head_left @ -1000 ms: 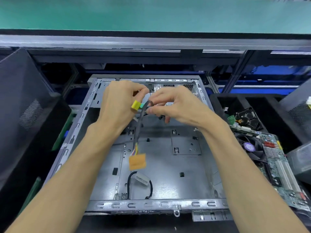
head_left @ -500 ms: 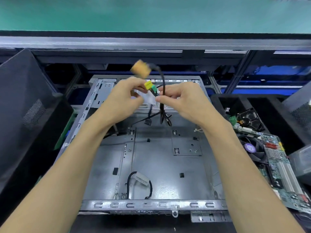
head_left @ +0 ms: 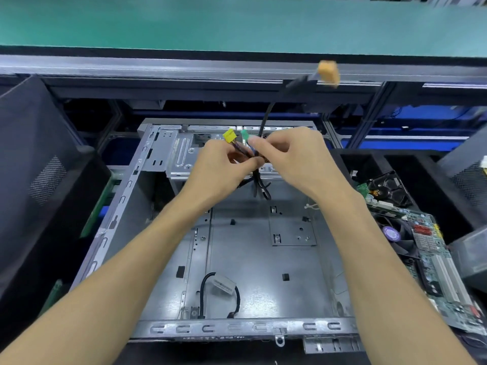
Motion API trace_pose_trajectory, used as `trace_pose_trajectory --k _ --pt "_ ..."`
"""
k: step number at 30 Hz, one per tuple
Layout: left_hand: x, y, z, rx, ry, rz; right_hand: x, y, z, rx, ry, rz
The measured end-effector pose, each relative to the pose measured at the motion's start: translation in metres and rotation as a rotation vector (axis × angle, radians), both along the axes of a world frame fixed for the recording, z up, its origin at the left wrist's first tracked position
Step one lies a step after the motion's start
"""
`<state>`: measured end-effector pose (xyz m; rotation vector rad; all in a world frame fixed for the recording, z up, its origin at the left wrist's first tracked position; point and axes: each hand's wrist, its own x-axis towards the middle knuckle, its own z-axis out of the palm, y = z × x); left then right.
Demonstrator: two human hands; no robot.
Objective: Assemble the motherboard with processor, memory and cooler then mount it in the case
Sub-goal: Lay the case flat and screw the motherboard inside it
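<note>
This is an electronics assembly workstation on a factory or repair line. A long green conveyor belt (head_left: 237, 22) runs across the far side, carried on a grey metal rail (head_left: 158, 67) with dark aluminium framing below it. An opened, stripped computer case (head_left: 263, 259) lies flat on the desk, its bare metal floor showing standoffs and a short looped cable (head_left: 210, 285). To the right, a black tray (head_left: 434, 164) holds loose parts: a motherboard (head_left: 434, 259) with white slots, a cooler fan (head_left: 392, 233) and a hard drive (head_left: 390, 185). Black mesh-vented case panels (head_left: 39, 180) lean at the left, and blue bins (head_left: 421, 122) sit under the belt.
</note>
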<state>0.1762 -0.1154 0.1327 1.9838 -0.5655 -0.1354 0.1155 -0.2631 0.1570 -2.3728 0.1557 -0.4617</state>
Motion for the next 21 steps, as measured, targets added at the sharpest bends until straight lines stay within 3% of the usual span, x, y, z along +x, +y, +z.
trace_pose_trajectory --k 4,8,16,21 --pt "-0.001 0.0 0.001 -0.008 -0.016 0.032 -0.006 -0.006 0.004 -0.016 0.262 -0.061" --pt "0.005 0.006 0.002 0.03 -0.04 0.081 -0.017 -0.002 0.012 -0.088 0.463 0.167" --pt "0.01 0.005 0.005 -0.088 0.146 0.098 -0.022 0.018 0.02 -0.005 0.674 0.461" --pt "0.009 0.007 0.005 -0.056 0.114 0.097 -0.011 0.037 -0.003 0.055 1.138 0.516"
